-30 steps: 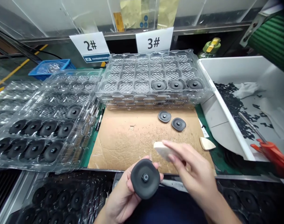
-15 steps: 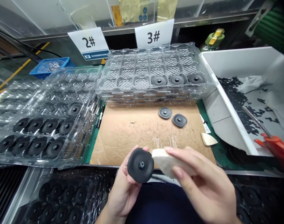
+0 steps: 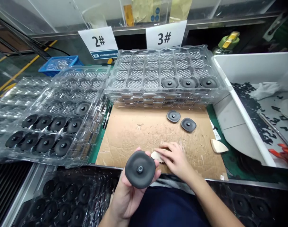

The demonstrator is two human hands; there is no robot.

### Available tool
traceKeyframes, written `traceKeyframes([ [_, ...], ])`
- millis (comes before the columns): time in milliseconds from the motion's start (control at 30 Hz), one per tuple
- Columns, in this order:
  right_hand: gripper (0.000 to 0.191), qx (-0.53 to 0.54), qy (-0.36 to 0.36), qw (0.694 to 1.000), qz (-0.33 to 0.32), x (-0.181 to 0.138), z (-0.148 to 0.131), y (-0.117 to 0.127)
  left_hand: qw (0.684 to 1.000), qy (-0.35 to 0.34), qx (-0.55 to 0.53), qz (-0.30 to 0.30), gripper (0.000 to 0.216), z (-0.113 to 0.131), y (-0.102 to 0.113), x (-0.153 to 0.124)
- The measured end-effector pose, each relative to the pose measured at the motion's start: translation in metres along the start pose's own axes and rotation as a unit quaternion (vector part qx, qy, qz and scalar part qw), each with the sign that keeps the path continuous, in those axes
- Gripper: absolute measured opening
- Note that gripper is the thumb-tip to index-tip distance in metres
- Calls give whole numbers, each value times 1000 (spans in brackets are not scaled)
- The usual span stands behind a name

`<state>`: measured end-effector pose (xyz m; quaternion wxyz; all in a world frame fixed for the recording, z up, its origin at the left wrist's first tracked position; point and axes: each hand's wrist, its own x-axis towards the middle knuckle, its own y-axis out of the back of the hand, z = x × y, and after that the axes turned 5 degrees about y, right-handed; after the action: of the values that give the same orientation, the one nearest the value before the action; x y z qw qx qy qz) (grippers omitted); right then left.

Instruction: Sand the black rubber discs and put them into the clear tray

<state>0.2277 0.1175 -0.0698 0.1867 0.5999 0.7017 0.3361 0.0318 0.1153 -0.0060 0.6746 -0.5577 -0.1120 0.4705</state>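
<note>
My left hand [image 3: 131, 192] holds up a black rubber disc [image 3: 144, 178] with rounded corners, a metal nut at its centre facing me. Close by on the right, my right hand [image 3: 174, 159] is low over the cardboard sheet [image 3: 125, 135], its fingers closed on a cream wedge-shaped pad [image 3: 157, 156]. The fingers and the raised disc partly cover this pad. Two more black discs, a left one [image 3: 173, 116] and a right one [image 3: 188, 125], lie on the cardboard further back. A second cream pad [image 3: 219, 146] rests at the cardboard's right edge.
A stack of clear plastic trays [image 3: 166, 94] stands behind the cardboard, three discs in its front row. More clear trays [image 3: 87, 132] with discs stand at left. On the right, a white bin [image 3: 243, 126] holds black scraps and a red-handled tool [image 3: 282, 153]. A marker [image 3: 107, 117] lies left of the cardboard.
My right hand has moved away from the disc, down and forward to the cardboard with the cream pad. My left hand still holds the disc, now nearer the camera.
</note>
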Motion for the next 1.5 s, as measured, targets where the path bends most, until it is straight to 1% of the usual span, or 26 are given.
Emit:
traceKeyframes([
  [100, 34, -23, -2, 1000, 22, 5, 0, -11, 999, 13, 3, -51, 50, -2, 2, -1],
  [167, 33, -10, -6, 999, 44, 6, -7, -8, 997, -10, 35, -72, 50, -3, 7, -3],
  [233, 30, 33, -9, 998, 57, 5, -17, 0, 985, -72, 137, -78, 50, -6, 12, -4],
  [267, 28, 63, -7, 996, 57, 4, -21, 3, 964, -117, 225, -76, 53, -7, 14, -5],
  [300, 26, 94, -6, 994, 53, 2, -25, 6, 926, -170, 329, -77, 60, -8, 16, -4],
  [367, 24, 147, -9, 988, 50, -2, -29, 11, 805, -265, 525, -79, 86, -8, 18, -2],
  [400, 23, 171, -19, 984, 55, -5, -31, 13, 745, -295, 593, -77, 98, -8, 18, 0],
  [433, 22, 194, -35, 978, 65, -7, -31, 15, 701, -313, 637, -75, 106, -7, 18, 1],
  [467, 21, 217, -53, 972, 75, -10, -32, 17, 674, -319, 662, -73, 110, -7, 18, 3],
  [500, 20, 243, -72, 964, 83, -12, -33, 20, 663, -317, 674, -70, 111, -6, 18, 4],
  [567, 20, 305, -101, 944, 81, -16, -36, 27, 665, -300, 681, -66, 110, -6, 17, 5],
  [633, 23, 364, -114, 923, 47, -16, -41, 35, 685, -281, 669, -62, 107, -6, 16, 4],
  [733, 24, 420, -113, 899, -50, -12, -48, 45, 726, -238, 644, -41, 102, -6, 13, 4],
  [833, 22, 459, -110, 872, -129, -6, -51, 50, 758, -169, 629, -30, 100, -6, 9, 4],
  [900, 23, 463, -102, 866, -156, -1, -51, 51, 775, -121, 620, -32, 98, -6, 7, 5],
  [933, 23, 453, -92, 873, -159, 1, -51, 51, 778, -103, 619, -32, 95, -6, 6, 6],
  [967, 23, 432, -76, 885, -155, 3, -50, 50, 775, -91, 624, -30, 92, -6, 6, 7],
  [1033, 19, 400, -45, 906, -129, 6, -47, 46, 757, -87, 647, -15, 84, -4, 7, 9],
  [1100, 16, 413, -40, 905, -92, 11, -40, 40, 742, -90, 664, 3, 63, 1, 8, 11],
  [1167, 24, 439, -52, 894, -70, 18, -32, 31, 746, -83, 660, 17, 36, 8, 7, 13],
  [1200, 28, 441, -54, 893, -66, 24, -27, 27, 751, -78, 655, 27, 27, 12, 6, 14],
  [1267, 32, 415, -41, 906, -66, 40, -15, 18, 754, -79, 649, 58, 21, 21, 3, 15],
  [1300, 32, 397, -29, 915, -64, 51, -9, 13, 750, -86, 651, 76, 21, 25, 0, 15],
  [1400, 27, 328, 7, 944, -23, 83, 15, 3, 712, -131, 682, 100, 20, 34, -8, 17],
  [1433, 26, 304, 18, 952, -7, 92, 23, 0, 691, -150, 700, 99, 20, 36, -10, 18],
  [1500, 25, 261, 36, 965, 6, 103, 39, -7, 633, -194, 744, 93, 21, 42, -17, 24],
])
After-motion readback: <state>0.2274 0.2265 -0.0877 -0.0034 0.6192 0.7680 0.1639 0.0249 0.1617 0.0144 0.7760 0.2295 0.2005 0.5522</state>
